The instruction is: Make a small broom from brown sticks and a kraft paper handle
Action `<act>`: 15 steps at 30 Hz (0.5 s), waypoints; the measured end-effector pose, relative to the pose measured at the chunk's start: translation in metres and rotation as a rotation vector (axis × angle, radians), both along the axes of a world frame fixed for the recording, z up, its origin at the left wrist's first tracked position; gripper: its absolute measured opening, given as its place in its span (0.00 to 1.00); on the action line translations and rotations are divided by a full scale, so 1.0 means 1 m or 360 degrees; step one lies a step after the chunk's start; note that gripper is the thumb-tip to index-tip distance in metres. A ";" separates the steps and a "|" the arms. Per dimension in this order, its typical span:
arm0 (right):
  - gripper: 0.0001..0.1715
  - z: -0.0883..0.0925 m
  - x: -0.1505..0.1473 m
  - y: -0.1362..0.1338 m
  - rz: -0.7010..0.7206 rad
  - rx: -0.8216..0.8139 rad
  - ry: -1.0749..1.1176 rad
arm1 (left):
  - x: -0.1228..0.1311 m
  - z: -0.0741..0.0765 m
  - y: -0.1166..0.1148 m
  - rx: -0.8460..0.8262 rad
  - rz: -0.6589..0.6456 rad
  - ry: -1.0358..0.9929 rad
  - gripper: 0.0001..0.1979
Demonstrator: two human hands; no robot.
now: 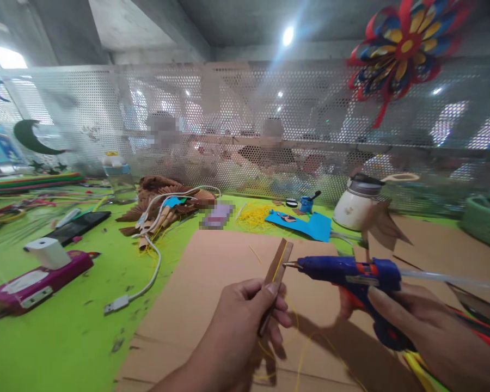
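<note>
My left hand [261, 310] pinches a narrow folded strip of brown paper [278, 261], tilted upward above the table. A yellow string [281, 260] runs along the strip, and loose yellow loops hang below the hand. In my right hand [416, 321] is a blue hot glue gun [347, 272], held by its handle, with a clear glue stick [445, 277] sticking out of its back. Its metal nozzle points left and meets, or nearly meets, the strip's right edge. Large brown paper sheets [212, 272] lie beneath both hands.
On the green table [85, 348] stand a purple power strip [41, 283] with a white plug, a white cable [157, 272], brown paper pieces [167, 201], yellow shreds [255, 216], blue paper [316, 224] and a white jug [357, 204]. A perforated metal screen [237, 109] rises behind.
</note>
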State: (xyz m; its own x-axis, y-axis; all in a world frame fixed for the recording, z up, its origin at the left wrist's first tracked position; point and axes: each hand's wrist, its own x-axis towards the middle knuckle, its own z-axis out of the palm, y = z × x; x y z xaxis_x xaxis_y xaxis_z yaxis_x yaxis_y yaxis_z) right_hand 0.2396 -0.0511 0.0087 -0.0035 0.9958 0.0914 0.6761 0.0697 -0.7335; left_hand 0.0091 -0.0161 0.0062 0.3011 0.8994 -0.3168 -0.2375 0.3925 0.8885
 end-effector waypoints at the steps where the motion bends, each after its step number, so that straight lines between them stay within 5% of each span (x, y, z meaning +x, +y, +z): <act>1: 0.27 0.000 0.001 0.000 0.0030 -0.0005 -0.0019 | 0.000 0.000 0.000 -0.0005 0.0008 -0.0004 0.10; 15: 0.25 0.015 0.001 0.001 0.0077 0.0125 -0.0109 | 0.001 -0.004 0.002 0.0046 -0.0016 -0.0023 0.10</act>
